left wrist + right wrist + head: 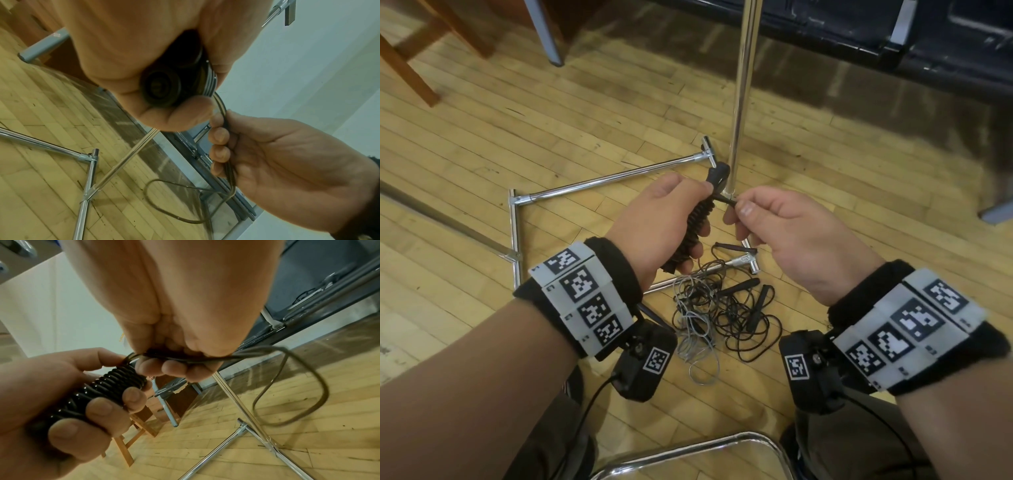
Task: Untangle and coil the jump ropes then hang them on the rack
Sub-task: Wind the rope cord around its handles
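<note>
Your left hand is wrapped around a black jump rope bundle, the cord wound in tight, glossy, ribbed turns around the handles, whose round end pokes out below your curled fingers. Just beside that grip, your right hand pinches the free end of the same thin black cord between thumb and fingertips, and a slack loop of it droops past your right palm. Directly below both hands, on the pale wooden plank floor, the remaining ropes lie in a loose tangle of black and grey strands with slim dark handles among them, resting against the rack's low chrome base bars. The rack's smooth chrome upright pole rises just beyond your knuckles, very close to the top of the bundle. A curved chrome tube sits near your knees, under your wrists.
</note>
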`<action>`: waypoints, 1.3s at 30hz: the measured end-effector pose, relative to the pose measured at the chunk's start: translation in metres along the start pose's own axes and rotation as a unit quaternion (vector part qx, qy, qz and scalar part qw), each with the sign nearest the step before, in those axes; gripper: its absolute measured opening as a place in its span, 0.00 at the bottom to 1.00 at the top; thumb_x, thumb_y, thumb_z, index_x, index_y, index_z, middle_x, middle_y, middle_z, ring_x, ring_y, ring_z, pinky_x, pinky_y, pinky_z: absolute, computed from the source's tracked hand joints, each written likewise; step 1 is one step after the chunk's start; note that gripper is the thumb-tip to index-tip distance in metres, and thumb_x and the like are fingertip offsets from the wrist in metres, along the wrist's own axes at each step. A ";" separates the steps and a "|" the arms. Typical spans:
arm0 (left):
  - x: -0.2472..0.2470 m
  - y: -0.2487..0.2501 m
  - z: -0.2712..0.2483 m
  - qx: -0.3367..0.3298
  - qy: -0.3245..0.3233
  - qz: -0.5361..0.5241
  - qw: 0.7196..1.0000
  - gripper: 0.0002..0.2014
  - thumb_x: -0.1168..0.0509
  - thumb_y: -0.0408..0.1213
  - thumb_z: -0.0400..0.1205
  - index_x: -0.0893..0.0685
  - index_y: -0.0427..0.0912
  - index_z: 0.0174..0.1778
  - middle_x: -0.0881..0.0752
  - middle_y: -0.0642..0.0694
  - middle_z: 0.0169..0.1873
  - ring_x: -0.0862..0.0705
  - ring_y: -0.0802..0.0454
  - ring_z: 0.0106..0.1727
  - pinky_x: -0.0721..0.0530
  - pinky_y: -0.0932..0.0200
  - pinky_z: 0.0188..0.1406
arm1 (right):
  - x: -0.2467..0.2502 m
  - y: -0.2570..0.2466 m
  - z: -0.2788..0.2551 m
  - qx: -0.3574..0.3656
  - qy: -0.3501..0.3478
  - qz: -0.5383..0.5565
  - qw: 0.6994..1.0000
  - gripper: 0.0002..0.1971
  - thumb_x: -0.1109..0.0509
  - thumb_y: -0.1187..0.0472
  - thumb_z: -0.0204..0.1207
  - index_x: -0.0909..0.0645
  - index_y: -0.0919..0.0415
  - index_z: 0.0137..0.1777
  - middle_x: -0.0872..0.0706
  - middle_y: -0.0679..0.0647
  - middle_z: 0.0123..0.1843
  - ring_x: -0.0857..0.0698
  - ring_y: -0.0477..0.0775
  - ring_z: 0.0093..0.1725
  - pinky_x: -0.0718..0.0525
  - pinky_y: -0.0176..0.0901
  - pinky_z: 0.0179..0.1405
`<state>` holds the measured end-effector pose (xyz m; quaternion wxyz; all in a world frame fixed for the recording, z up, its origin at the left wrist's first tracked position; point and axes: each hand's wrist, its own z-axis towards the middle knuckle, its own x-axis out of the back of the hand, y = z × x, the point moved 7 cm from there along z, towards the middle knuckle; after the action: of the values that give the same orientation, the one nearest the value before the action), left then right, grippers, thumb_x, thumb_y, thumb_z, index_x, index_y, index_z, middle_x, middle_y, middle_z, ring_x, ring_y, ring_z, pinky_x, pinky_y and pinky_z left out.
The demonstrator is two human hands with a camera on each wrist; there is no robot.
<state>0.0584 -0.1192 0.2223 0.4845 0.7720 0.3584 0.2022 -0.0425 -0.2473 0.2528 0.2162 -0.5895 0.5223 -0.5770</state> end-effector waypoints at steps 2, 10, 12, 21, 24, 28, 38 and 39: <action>0.001 0.000 0.001 -0.001 0.004 0.013 1.000 0.10 0.34 0.48 0.88 0.18 0.45 0.56 0.15 0.44 0.33 0.17 0.47 0.28 0.21 0.56 0.21 | 0.001 0.002 0.000 -0.004 0.012 -0.005 1.000 0.11 0.37 0.52 0.89 0.12 0.47 0.51 0.11 0.40 0.41 0.16 0.43 0.42 0.18 0.40 0.43; -0.005 0.001 0.000 -0.015 -0.054 -0.033 0.998 0.10 0.33 0.48 0.85 0.18 0.45 0.51 0.15 0.43 0.32 0.20 0.45 0.26 0.23 0.57 0.19 | 0.001 0.003 0.003 0.002 -0.043 -0.006 0.999 0.03 0.28 0.54 0.84 0.12 0.48 0.52 0.06 0.45 0.49 0.09 0.50 0.53 0.13 0.60 0.62; -0.008 -0.002 0.000 -0.013 -0.072 -0.029 0.997 0.11 0.32 0.48 0.84 0.18 0.43 0.52 0.15 0.42 0.32 0.20 0.44 0.26 0.23 0.57 0.20 | 0.003 0.004 0.003 -0.001 -0.056 -0.021 0.998 0.03 0.25 0.53 0.82 0.12 0.49 0.49 0.06 0.47 0.48 0.08 0.51 0.52 0.14 0.65 0.62; -0.022 -0.008 -0.004 -0.002 -0.164 -0.015 0.986 0.08 0.30 0.51 0.80 0.16 0.50 0.45 0.16 0.39 0.33 0.22 0.44 0.24 0.24 0.59 0.19 | 0.003 0.021 0.006 -0.014 -0.089 -0.172 0.981 0.05 0.27 0.45 0.81 0.12 0.42 0.50 0.09 0.42 0.45 0.12 0.44 0.46 0.13 0.55 0.54; -0.032 -0.011 -0.014 0.028 -0.258 0.015 0.966 0.11 0.29 0.52 0.76 0.16 0.51 0.47 0.16 0.38 0.33 0.22 0.46 0.22 0.24 0.60 0.18 | 0.002 0.022 0.004 -0.012 -0.114 -0.186 0.976 0.07 0.27 0.45 0.81 0.13 0.37 0.40 0.10 0.34 0.40 0.14 0.35 0.41 0.19 0.35 0.40; -0.040 -0.019 -0.027 0.067 -0.342 0.132 0.928 0.20 0.29 0.55 0.74 0.22 0.46 0.53 0.15 0.40 0.32 0.22 0.47 0.22 0.23 0.60 0.19 | -0.006 0.022 0.000 -0.003 -0.164 -0.275 0.947 0.12 0.24 0.61 0.81 0.11 0.38 0.48 0.11 0.42 0.41 0.14 0.43 0.43 0.17 0.35 0.41; -0.040 -0.050 -0.028 0.080 -0.291 0.501 0.811 0.15 0.33 0.57 0.84 0.20 0.55 0.62 0.08 0.46 0.38 0.14 0.51 0.28 0.09 0.54 0.29 | -0.018 -0.005 -0.006 0.087 -0.115 -0.399 0.905 0.07 0.28 0.52 0.81 0.21 0.35 0.46 0.22 0.36 0.49 0.28 0.41 0.57 0.33 0.41 0.67; -0.037 -0.050 -0.025 0.080 -0.265 0.515 0.811 0.14 0.34 0.58 0.85 0.20 0.57 0.62 0.08 0.45 0.39 0.14 0.51 0.27 0.11 0.57 0.26 | -0.019 -0.007 -0.006 0.087 -0.110 -0.409 0.902 0.07 0.29 0.51 0.81 0.22 0.36 0.45 0.23 0.37 0.48 0.27 0.42 0.56 0.33 0.43 0.68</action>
<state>0.0000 -0.1183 0.1904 0.3223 0.9029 -0.2198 0.1802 -0.0415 -0.2267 0.2515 0.0675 -0.7896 0.1566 -0.5895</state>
